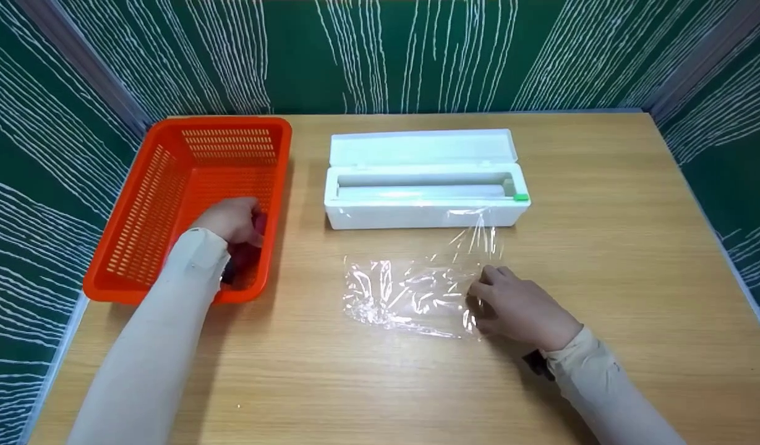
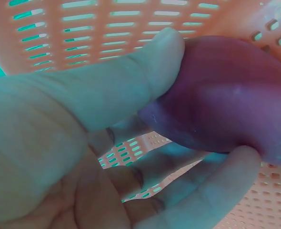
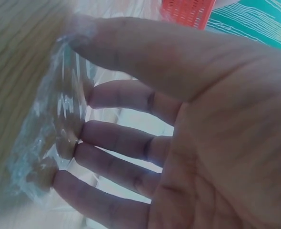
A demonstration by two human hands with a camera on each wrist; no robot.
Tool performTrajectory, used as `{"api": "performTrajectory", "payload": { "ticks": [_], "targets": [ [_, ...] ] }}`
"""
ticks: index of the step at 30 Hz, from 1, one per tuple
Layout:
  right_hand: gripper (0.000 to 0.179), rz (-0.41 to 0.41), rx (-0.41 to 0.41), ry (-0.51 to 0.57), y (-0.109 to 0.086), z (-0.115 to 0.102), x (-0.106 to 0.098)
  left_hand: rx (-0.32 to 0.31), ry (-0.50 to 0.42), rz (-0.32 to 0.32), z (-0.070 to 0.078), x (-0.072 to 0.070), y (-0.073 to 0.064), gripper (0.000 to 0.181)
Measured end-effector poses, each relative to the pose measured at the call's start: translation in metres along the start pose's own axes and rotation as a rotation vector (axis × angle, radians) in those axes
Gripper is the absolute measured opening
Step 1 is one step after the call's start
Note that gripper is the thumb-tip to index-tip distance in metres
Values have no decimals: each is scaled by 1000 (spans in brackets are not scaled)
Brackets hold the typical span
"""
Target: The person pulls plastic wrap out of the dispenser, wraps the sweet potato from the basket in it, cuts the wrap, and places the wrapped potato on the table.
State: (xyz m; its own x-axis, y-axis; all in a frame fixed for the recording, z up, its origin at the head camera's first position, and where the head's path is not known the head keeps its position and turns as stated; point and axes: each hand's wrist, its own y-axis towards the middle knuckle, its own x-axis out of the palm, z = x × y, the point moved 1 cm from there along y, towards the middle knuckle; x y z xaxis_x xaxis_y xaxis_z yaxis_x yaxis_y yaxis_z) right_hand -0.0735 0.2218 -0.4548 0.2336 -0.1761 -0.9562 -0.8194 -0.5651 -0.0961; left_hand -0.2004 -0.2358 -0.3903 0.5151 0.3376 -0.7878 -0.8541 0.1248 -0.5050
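Inside the orange basket [image 1: 281,204], my left hand [image 1: 228,219] grips a smooth, rounded purplish-red object [image 2: 226,95]. The left wrist view has the thumb on one side of it and fingers on the other; its exact kind is unclear. A clear sheet of cling film [image 1: 410,296] lies crinkled on the table, drawn from a white dispenser box [image 1: 417,216]. At the sheet's right edge, my right hand [image 1: 522,309] touches the film with spread fingertips. Up close in the right wrist view, the film [image 3: 64,105] stretches across the fingertips, thumb apart from the fingers.
The dispenser's lid [image 1: 423,148] stands raised at the back, and a green piece [image 1: 521,198] sits at its right front corner. Dark and reddish items lie partly hidden under my left wrist. Green panels with white streaks [image 1: 417,55] border the wooden table [image 1: 330,389].
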Motion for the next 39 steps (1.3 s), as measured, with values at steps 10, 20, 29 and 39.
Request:
{"api": "performTrajectory", "payload": {
  "ticks": [10,20,29,39],
  "targets": [
    [33,5,0,-2,2,2,5,-35,-29,-3,0,4,2,37],
    [32,12,-7,-14,1,3,5,-3,-7,22,3,3,2,37],
    [31,65,-76,-65,3,3,4,32,46,69,3,8,-5,36],
    [33,22,-66,-51,7,3,4,-23,77,67,3,12,-3,36]
  ]
}}
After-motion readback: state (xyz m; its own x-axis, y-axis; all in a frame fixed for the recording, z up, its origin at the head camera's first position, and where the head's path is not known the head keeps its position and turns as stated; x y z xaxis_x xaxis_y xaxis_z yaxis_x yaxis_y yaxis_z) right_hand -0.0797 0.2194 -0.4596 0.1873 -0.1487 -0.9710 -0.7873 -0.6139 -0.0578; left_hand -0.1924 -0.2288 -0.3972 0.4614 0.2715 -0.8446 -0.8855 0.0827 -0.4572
